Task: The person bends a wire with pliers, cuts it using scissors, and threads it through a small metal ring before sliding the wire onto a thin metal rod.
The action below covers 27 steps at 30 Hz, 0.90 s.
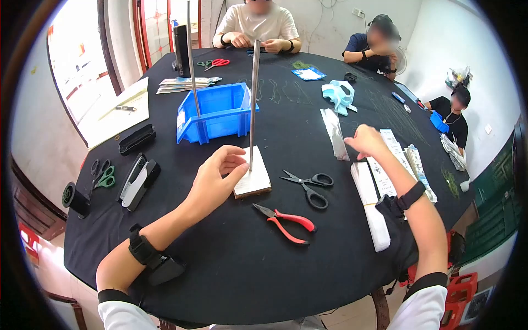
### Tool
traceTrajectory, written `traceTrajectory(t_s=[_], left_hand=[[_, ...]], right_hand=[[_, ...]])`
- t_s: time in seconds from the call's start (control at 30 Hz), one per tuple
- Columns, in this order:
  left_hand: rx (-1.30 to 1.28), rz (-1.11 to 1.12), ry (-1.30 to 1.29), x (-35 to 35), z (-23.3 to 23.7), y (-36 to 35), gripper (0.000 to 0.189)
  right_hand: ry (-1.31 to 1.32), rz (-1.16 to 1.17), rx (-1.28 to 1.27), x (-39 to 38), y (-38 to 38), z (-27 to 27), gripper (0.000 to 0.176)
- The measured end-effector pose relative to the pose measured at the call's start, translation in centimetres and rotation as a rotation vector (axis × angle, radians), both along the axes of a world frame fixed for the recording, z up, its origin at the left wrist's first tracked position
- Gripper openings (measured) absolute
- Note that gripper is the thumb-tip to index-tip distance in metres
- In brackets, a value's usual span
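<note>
My left hand (218,173) is beside a thin upright metal rod (254,99) that stands on a white block base (257,179). Its fingers curve loosely, thumb apart from them, with the tips right at the rod. My right hand (367,142) hovers farther right, fingers bent together in a pinch. Those fingertips overlap the edge of a clear plastic sleeve (333,132); what they hold, if anything, I cannot make out. Below that hand lie a stack of white paper strips (369,203) and printed packets (393,146).
Black scissors (311,187) and red-handled pliers (286,223) lie between my arms. A blue bin (220,107) with a second rod (192,60) stands behind the base. Leftward are a stapler (137,181) and green-handled scissors (104,176). Several people sit around the black-covered table (231,275).
</note>
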<state>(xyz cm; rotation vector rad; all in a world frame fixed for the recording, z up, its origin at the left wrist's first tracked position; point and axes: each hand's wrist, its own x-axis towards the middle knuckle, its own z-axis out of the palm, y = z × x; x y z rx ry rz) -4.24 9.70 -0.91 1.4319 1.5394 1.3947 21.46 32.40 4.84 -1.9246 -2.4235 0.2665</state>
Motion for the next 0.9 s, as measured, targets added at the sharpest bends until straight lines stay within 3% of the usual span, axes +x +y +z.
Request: traceTrajectory(t_s=[0.07, 0.17, 0.27, 0.37, 0.5, 0.6, 0.7, 0.9], left_hand=[[0.019, 0.0, -0.06, 0.0, -0.3, -0.1, 0.026], [0.065, -0.012, -0.153, -0.2, -0.8, -0.1, 0.026], [0.065, 0.011, -0.249, -0.4, -1.2, 0.1, 0.027], [0.068, 0.014, -0.332, -0.3, -1.1, -0.3, 0.027], [0.036, 0.0, -0.376, -0.5, -0.8, -0.5, 0.027], [-0.003, 0.009, -0.371, -0.5, -0.5, -0.4, 0.027], [-0.017, 0.014, -0.396, -0.5, -0.5, -0.3, 0.027], [-0.034, 0.011, -0.357, -0.5, -0.4, -0.3, 0.027]], right_hand=[[-0.053, 0.058, 0.036, -0.3, 0.4, 2.0, 0.029], [-0.016, 0.112, -0.308, -1.6, 3.2, 5.4, 0.019], [0.04, 0.12, -0.383, -4.4, 6.9, 5.2, 0.015], [0.234, 0.124, -0.276, -7.6, 11.6, 2.0, 0.015], [0.42, 0.07, 0.076, -10.7, 17.8, -4.1, 0.008], [0.384, 0.007, 0.208, -12.6, 19.1, -5.8, 0.015], [0.11, -0.076, 0.183, -13.9, 17.6, -4.7, 0.032], [0.117, -0.085, 0.112, -13.7, 18.9, -5.5, 0.04]])
